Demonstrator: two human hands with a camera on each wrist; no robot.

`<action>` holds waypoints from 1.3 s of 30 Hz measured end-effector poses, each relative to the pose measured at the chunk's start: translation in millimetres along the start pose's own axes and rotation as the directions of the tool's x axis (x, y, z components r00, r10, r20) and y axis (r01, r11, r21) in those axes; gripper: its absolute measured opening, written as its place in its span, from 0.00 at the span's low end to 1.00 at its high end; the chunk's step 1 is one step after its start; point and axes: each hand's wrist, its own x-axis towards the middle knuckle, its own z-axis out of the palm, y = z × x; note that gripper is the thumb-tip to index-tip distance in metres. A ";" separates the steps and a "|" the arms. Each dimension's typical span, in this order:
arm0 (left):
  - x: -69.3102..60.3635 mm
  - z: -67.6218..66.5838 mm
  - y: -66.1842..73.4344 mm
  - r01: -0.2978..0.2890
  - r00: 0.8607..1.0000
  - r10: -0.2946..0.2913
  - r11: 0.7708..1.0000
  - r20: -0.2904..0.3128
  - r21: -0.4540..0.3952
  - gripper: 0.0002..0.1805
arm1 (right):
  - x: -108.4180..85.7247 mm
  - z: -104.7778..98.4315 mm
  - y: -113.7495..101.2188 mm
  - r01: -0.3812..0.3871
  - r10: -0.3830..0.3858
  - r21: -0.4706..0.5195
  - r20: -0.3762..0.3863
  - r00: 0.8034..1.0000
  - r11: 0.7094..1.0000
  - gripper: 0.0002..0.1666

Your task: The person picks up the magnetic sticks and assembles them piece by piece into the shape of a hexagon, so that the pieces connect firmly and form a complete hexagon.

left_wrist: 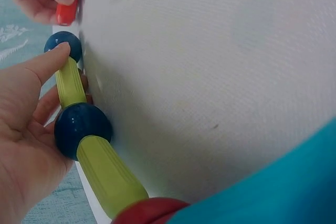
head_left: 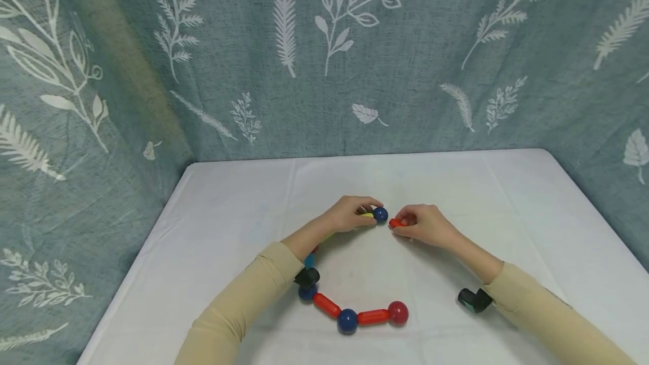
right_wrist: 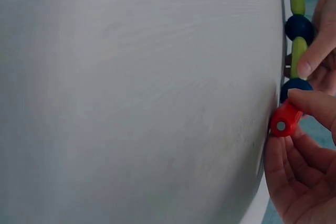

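My left hand point(head_left: 350, 214) pinches the end of a curved chain of magnetic balls and rods, thumb and fingers around a yellow-green rod point(left_wrist: 70, 82) beside its blue end ball point(head_left: 380, 215). Another blue ball point(left_wrist: 83, 129) and a second yellow-green rod point(left_wrist: 110, 174) follow, near the palm. Between thumb and fingertips, my right hand point(head_left: 425, 225) holds a red rod point(right_wrist: 286, 119) whose end shows a round metal disc. In the head view, a small gap separates that rod from the blue end ball. My left forearm hides part of the chain.
Nearer to me, the chain continues through a light-blue piece point(head_left: 309, 261), a blue ball point(head_left: 307, 292), red rods point(head_left: 327, 305) and another blue ball point(head_left: 347, 321) to a red end ball point(head_left: 398, 313). Everything lies on a white-covered table point(head_left: 243, 196) before a leaf-patterned curtain point(head_left: 304, 106).
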 end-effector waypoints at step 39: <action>-117.9 42.3 23.2 -0.177 0.981 0.195 0.874 0.005 0.452 0.23 | -35.2 -35.9 31.1 0.566 -0.546 -0.427 0.181 0.818 0.705 0.18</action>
